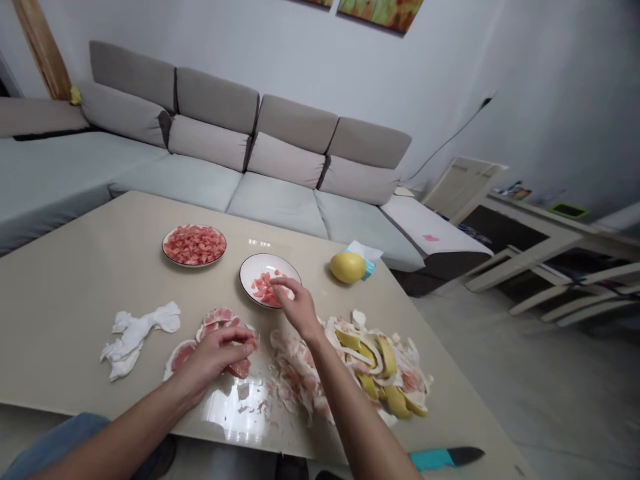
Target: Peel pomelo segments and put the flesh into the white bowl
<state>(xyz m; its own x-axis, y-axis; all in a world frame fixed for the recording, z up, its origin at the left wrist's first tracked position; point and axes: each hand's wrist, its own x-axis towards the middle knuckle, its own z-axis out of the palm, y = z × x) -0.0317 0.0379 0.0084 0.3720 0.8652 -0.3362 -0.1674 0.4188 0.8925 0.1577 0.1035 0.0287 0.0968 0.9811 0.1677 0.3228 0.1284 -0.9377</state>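
Observation:
My left hand [220,353] is closed, its thumb and fingertips pinching a small piece of pink pomelo flesh [253,341]. Just under and beside it lie pomelo segments [219,317] with pale membrane and pink pulp. Over the near right rim of a small white plate [257,267] hovers my right hand [299,310], fingers bent and apart from the thumb, with nothing visible between them. Loose pink pomelo pieces [264,287] lie on that plate. Farther back, a second plate [165,253] is heaped with pomelo pulp [195,244].
Yellow peel and torn membranes [373,363] are piled right of my right forearm. A teal-handled knife [447,458] rests at the near right edge. A whole yellow pomelo [347,267] stands by a tissue pack [369,267]. Crumpled tissue [137,337] lies left; a sofa [280,200] borders the table.

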